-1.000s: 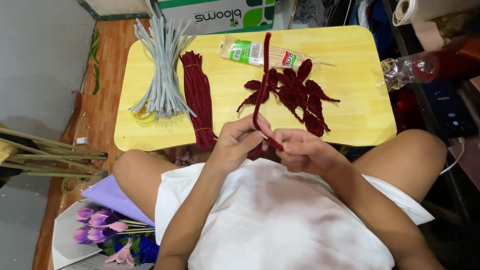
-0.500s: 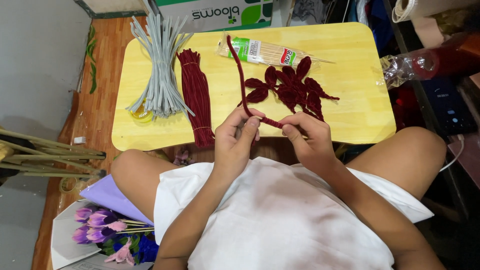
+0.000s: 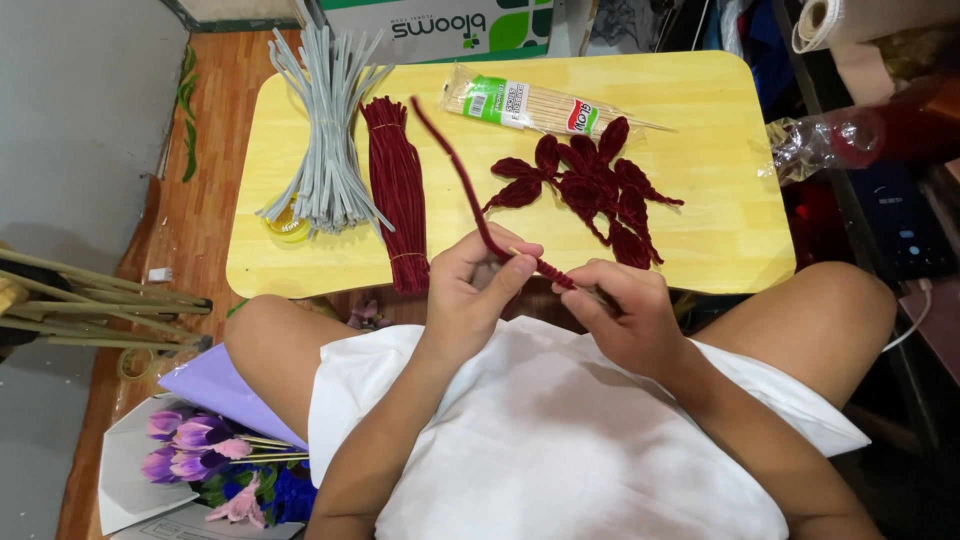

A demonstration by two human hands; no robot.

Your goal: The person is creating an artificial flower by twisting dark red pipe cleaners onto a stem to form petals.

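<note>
My left hand [image 3: 478,285] pinches a dark red pipe cleaner [image 3: 455,175] whose free end rises up and to the left over the small yellow wooden table [image 3: 700,250]. My right hand [image 3: 620,315] grips the lower end, where the pipe cleaner is wound around a thin wooden stick [image 3: 550,270]. Both hands are held above my lap, just in front of the table's near edge. On the table lie several finished dark red petal shapes [image 3: 590,185], a bundle of dark red pipe cleaners [image 3: 397,190], a bundle of grey pipe cleaners [image 3: 330,140] and a clear pack of wooden skewers [image 3: 540,105].
A tape roll [image 3: 288,225] lies under the grey bundle. A cardboard box [image 3: 440,20] stands behind the table. A bouquet of purple and blue pipe-cleaner flowers [image 3: 205,455] in paper lies on the floor at lower left, beside wooden sticks [image 3: 90,300]. Cluttered items [image 3: 870,130] are at right.
The pipe cleaner's free end has swung from upright to leaning left. Both hands have turned the stick and shifted slightly as the winding goes along it.
</note>
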